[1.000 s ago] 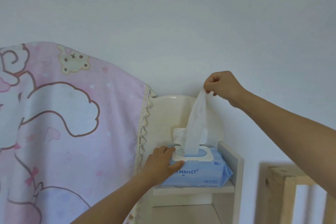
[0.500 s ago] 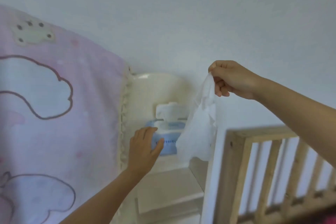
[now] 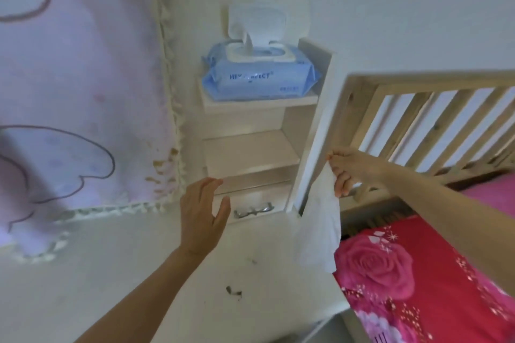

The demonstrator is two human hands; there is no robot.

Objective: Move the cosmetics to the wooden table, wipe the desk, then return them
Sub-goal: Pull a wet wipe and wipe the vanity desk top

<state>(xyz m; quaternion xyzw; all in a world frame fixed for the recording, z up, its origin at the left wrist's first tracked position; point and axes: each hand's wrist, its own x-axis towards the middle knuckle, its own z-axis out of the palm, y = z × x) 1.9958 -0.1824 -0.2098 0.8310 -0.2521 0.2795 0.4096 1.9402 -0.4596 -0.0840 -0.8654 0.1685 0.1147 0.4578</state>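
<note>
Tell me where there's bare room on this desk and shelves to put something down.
The desk top is bare between the pink cloth and its right edge, save some dark specks. The middle shelf, under the wipes pack, is bare. Crowded: the top shelf, filled by that pack, and the lowest nook, holding glasses.

left hand (image 3: 202, 218): bare, with slender fingers and a thumb; the picture is too blurred to show the nails.
left forearm (image 3: 145, 295): bare and slim from the wrist to the lower edge of the view, with a faint crease at the wrist.
right hand (image 3: 349, 170): bare, knuckles showing; finer detail is blurred.
right forearm (image 3: 434, 200): bare from the wrist to the right edge, broadening toward the elbow.
</note>
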